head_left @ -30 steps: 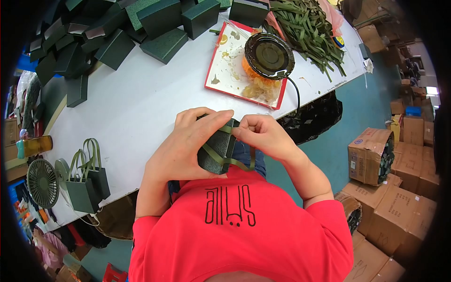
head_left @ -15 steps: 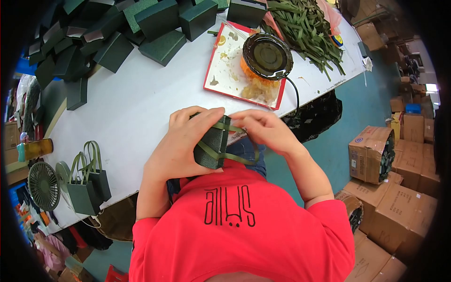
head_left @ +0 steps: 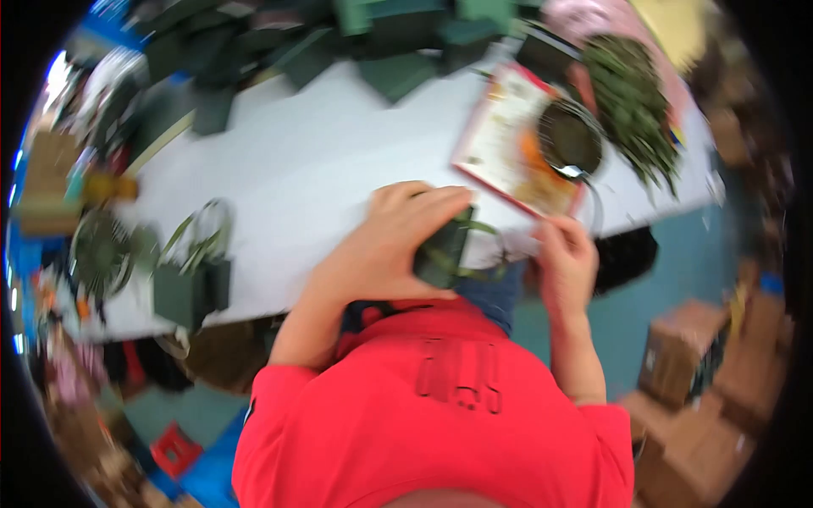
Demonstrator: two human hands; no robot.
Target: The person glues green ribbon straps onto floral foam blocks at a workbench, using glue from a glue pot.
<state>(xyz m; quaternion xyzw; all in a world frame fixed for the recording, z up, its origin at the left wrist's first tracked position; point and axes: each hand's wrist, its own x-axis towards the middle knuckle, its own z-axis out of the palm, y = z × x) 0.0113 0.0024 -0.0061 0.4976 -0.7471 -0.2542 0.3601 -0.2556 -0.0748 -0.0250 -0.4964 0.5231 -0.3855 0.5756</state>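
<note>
The whole view is motion-blurred. My left hand (head_left: 385, 245) grips a small dark green box (head_left: 442, 252) in front of my red shirt, at the near edge of the white table (head_left: 322, 178). An olive green ribbon (head_left: 484, 229) loops off the box toward the right. My right hand (head_left: 566, 264) is off the box, a short way to its right, near the ribbon's loose end. The blur hides whether its fingers pinch the ribbon.
A red-rimmed tray (head_left: 500, 144) holds a black round dish (head_left: 569, 140), with a pile of green ribbon strips (head_left: 635, 110) beyond. Several dark green boxes (head_left: 398, 72) lie at the far edge. Small green bags (head_left: 190, 284) and a fan (head_left: 100, 252) stand left; cardboard boxes (head_left: 686, 360) sit on the floor to the right.
The view has swung and blurred. My right hand has moved off the box to the right, with the ribbon trailing toward it. My left hand still grips the box.
</note>
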